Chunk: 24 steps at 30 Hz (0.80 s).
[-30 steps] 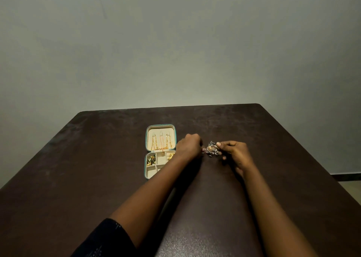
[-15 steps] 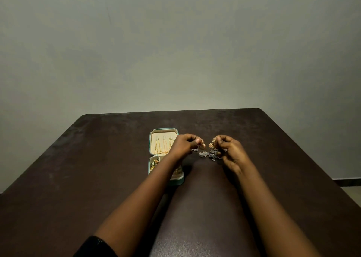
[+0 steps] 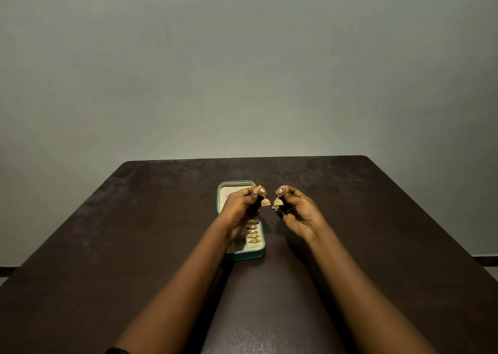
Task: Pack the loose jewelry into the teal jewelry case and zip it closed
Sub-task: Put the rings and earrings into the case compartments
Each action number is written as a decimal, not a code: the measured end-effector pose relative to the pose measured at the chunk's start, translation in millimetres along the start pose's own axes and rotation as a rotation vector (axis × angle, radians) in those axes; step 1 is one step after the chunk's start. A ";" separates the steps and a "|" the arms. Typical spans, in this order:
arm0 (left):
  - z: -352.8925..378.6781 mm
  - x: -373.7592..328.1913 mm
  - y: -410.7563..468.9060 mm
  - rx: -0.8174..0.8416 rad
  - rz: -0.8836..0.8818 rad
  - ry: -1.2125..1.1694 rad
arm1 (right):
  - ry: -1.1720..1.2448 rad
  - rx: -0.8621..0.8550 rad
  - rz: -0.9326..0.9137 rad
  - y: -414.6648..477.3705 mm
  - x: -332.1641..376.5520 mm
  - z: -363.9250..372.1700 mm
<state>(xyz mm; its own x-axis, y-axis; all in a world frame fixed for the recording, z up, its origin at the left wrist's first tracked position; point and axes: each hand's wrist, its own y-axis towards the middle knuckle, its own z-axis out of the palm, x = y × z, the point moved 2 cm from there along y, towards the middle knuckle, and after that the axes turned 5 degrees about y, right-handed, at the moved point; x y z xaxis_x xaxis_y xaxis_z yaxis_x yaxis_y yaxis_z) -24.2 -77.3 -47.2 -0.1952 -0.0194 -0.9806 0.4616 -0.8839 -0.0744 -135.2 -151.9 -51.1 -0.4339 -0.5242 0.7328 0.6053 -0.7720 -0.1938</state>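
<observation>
At mid-frame we pinch a gold jhumka earring (image 3: 264,196) in the fingers of our left hand (image 3: 241,208) and its twin earring (image 3: 279,199) in our right hand (image 3: 299,212), both dangling. The teal jewelry case (image 3: 244,256) lies open on the counter (image 3: 134,232) beneath our left hand, with rings (image 3: 253,235) inside.

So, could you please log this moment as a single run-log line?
left hand: pinches gold bell-shaped earring | right hand: pinches matching gold earring | teal jewelry case: open, on dark brown table
</observation>
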 end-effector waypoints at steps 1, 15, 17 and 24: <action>-3.7 -0.1 -1.9 0.004 -0.015 -0.010 | 0.015 0.005 0.015 -0.7 -1.7 4.0; -37.9 -13.4 -18.3 -0.022 -0.082 -0.099 | 0.074 0.025 0.098 -6.9 -22.1 35.4; -40.5 -13.8 -19.9 -0.025 -0.074 -0.103 | 0.088 0.026 0.112 -7.6 -24.6 37.5; -52.9 -15.8 -22.5 -0.073 -0.072 0.029 | -0.177 -0.015 0.028 -8.5 -29.5 42.5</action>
<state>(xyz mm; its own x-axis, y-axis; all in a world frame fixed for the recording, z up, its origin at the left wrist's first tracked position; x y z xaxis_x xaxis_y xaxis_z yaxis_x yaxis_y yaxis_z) 14.3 -32.4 -39.6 -0.2060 0.0573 -0.9769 0.5095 -0.8460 -0.1570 -99.2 -114.6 -43.4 -0.2923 -0.4751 0.8300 0.6049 -0.7640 -0.2244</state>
